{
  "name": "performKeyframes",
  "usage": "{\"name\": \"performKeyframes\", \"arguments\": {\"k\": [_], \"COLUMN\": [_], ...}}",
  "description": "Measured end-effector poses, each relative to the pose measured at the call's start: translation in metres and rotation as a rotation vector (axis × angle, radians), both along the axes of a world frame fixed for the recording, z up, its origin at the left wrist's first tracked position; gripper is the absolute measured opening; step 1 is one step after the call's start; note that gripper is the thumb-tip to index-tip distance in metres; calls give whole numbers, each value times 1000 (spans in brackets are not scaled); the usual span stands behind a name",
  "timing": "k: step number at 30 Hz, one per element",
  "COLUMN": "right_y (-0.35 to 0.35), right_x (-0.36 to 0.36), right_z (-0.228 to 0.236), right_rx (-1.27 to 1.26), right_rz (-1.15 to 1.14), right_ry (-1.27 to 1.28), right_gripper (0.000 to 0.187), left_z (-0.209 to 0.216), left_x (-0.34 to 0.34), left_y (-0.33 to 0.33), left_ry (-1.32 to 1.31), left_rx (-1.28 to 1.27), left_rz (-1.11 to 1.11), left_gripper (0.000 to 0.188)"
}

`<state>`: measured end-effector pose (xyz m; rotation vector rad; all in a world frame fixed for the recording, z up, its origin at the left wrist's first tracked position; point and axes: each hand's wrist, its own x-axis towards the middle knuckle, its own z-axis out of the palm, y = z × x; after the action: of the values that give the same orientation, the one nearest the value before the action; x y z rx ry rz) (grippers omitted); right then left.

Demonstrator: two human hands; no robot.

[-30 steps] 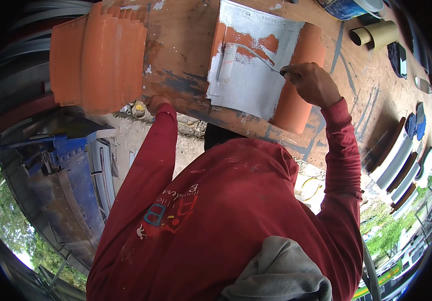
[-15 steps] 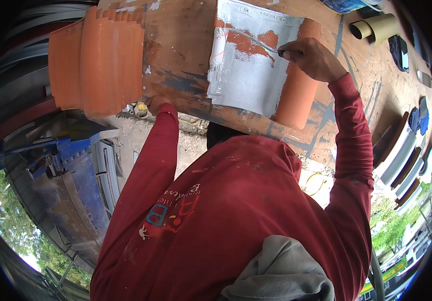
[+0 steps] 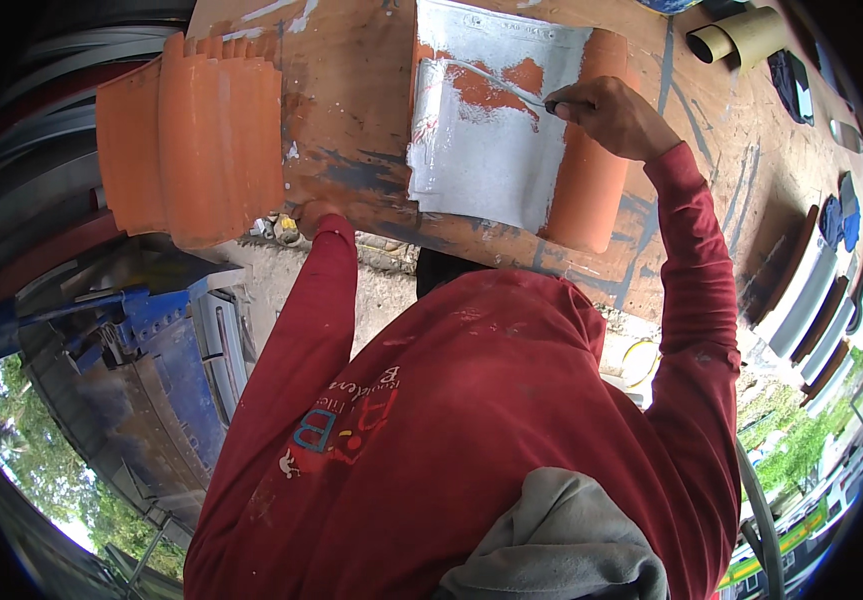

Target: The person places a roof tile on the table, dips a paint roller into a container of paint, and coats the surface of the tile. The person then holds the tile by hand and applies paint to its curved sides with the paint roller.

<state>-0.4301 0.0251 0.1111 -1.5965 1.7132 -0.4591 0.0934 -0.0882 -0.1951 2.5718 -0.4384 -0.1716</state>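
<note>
A curved terracotta roof tile point(image 3: 591, 190) lies on the wooden table, mostly coated in light grey-white paint. A bare orange patch shows in its upper middle, and its right side is bare too. My right hand point(image 3: 611, 115) is closed around the dark handle of a paint roller point(image 3: 430, 105). The roller's thin wire arm runs left over the tile, and its pale sleeve rests along the tile's left edge. My left hand point(image 3: 317, 214) is at the table's front edge, between this tile and the stacked tiles; its fingers do not show clearly.
A stack of unpainted orange tiles point(image 3: 191, 150) stands at the table's left end. The paint-smeared wooden table point(image 3: 351, 100) also bears a cardboard tube point(image 3: 741, 38) at the far right. Grey and brown curved tiles point(image 3: 806, 310) are on the right; blue metal machinery point(image 3: 156, 370) is at lower left.
The view has shifted slightly, moving the table and tiles a little left in the picture. My right hand keeps its grip on the paint roller, and the painted area looks much the same.
</note>
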Motion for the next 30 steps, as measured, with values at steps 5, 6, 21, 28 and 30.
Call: {"name": "performKeyframes", "arguments": {"k": [5, 6, 21, 28, 30], "right_y": [12, 10, 23, 48, 43], "right_x": [-11, -7, -5, 36, 61], "right_z": [9, 12, 2, 5, -13], "right_rx": [1, 0, -117, -175, -436], "right_rz": [16, 20, -3, -474, -513], "right_ry": [179, 178, 101, -47, -61], "right_gripper": [22, 22, 20, 23, 25], "left_z": [10, 8, 27, 11, 9], "left_x": [-25, -23, -34, -19, -18], "left_y": [-3, -5, 0, 8, 5], "left_ry": [49, 42, 138, 5, -123], "left_rx": [87, 82, 75, 253, 453], "left_rz": [-10, -8, -26, -191, -347], "left_gripper": [62, 62, 60, 56, 52]}}
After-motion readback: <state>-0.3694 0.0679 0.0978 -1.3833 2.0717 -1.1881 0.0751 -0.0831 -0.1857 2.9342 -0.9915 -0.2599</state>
